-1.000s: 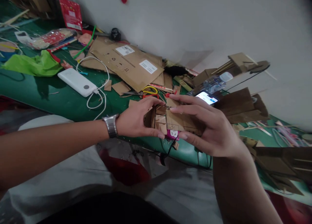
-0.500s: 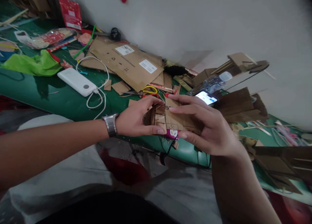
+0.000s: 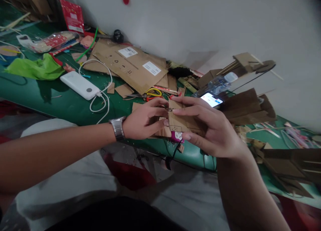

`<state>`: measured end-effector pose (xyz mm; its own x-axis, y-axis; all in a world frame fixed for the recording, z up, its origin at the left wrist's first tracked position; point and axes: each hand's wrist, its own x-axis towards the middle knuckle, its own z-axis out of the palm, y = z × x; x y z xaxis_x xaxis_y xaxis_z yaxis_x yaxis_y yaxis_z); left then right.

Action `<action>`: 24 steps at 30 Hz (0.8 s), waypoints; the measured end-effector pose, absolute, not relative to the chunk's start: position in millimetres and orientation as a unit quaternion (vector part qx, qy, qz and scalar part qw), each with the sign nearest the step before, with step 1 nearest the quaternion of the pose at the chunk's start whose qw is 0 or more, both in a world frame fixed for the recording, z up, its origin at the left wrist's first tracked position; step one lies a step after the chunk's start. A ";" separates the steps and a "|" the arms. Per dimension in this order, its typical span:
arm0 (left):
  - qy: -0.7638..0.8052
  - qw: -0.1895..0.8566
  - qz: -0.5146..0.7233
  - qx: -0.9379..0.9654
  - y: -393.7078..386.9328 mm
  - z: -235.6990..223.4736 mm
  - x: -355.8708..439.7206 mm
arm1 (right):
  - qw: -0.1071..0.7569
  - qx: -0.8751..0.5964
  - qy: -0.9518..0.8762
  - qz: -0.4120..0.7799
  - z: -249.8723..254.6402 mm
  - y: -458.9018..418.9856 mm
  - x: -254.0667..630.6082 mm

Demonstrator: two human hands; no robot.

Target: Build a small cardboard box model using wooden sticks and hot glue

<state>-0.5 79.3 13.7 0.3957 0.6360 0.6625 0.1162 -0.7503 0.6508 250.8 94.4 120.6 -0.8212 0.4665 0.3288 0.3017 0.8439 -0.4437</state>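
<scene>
Brn cardbd piece (image 3: pixel 179 120), dk print upper L corner, broad face up, betw thumb & fingers of R hand (image 3: pixel 200 124), nr surface (image 3: pixel 194 154) edge. Smaller cardbd bit (image 3: pixel 166 132) adj., L side.

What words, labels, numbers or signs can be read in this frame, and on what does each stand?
"5", then a partly hidden character: cardboard piece under right hand.
Recycling-like sign: flat cardboard sheet; its print line and white labels are too small.
Red packet, phone screen: too blurred to read.
</scene>
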 end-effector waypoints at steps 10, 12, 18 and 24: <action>0.227 0.286 0.507 0.781 80.8 18.1 4.2 | 0.225 -0.206 -0.932 0.193 120.3 92.2 248.1; 0.224 0.286 0.509 0.781 80.5 19.1 5.0 | 0.222 -0.209 -0.932 0.195 120.4 92.2 248.8; 0.233 0.277 0.496 0.790 81.2 21.0 4.7 | 0.236 -0.211 -0.919 0.233 120.1 92.7 250.0; 0.227 0.293 0.503 0.781 79.5 21.5 5.9 | 0.322 -0.253 -0.861 0.301 117.5 89.8 251.5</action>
